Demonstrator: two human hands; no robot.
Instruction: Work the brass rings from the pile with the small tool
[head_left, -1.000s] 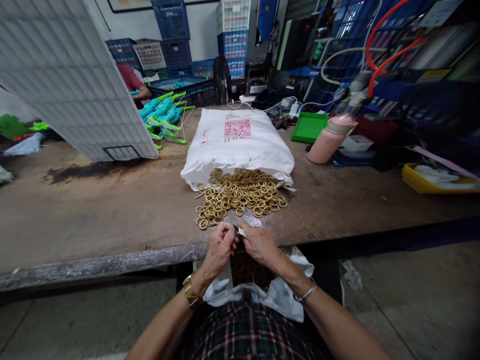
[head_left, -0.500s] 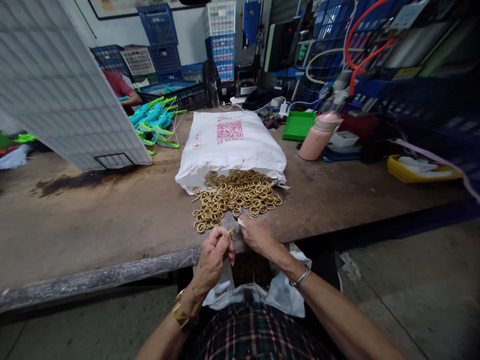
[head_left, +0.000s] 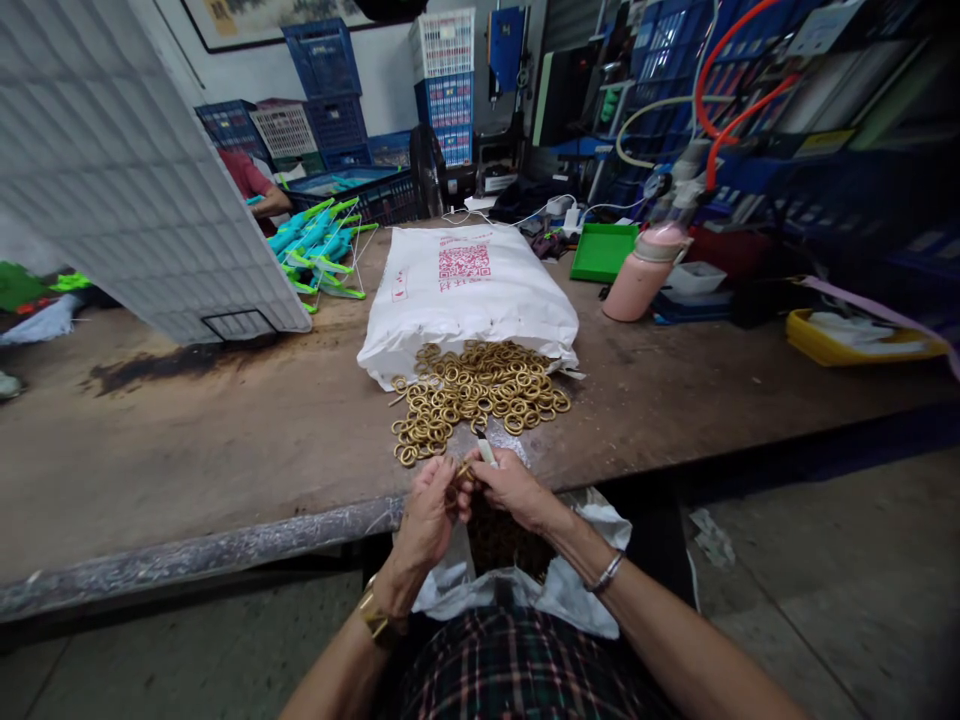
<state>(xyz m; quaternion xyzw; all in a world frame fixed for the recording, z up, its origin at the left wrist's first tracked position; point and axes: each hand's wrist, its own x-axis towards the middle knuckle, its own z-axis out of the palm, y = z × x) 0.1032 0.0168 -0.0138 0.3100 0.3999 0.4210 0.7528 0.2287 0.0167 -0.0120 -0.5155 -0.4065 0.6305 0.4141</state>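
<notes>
My left hand point(head_left: 429, 515) pinches a brass-coloured ring point(head_left: 464, 469) just past the table's front edge. Beside it my right hand point(head_left: 517, 492) grips a small tool with a pale handle and dark tip point(head_left: 487, 451); its exact kind is unclear. The right fingertips meet the ring. Many similar rings point(head_left: 480, 395) spill across the table from the mouth of a white sack point(head_left: 405, 320) with red print. Below both hands, an open white bag point(head_left: 577, 600) sits at my lap, its dark contents too dim to make out.
A pale ribbed panel point(head_left: 150, 180) stands at left, with turquoise and green plastic parts point(head_left: 322, 245) behind it. To the right are a green tray point(head_left: 604, 252), a pink bottle point(head_left: 637, 280) and a yellow tray point(head_left: 814, 342). Another person's arm point(head_left: 266, 203) shows behind the panel.
My right hand has come in against the left, and its fingers now reach the ring. The tool has turned and shows more of its handle. The view has shifted slightly.
</notes>
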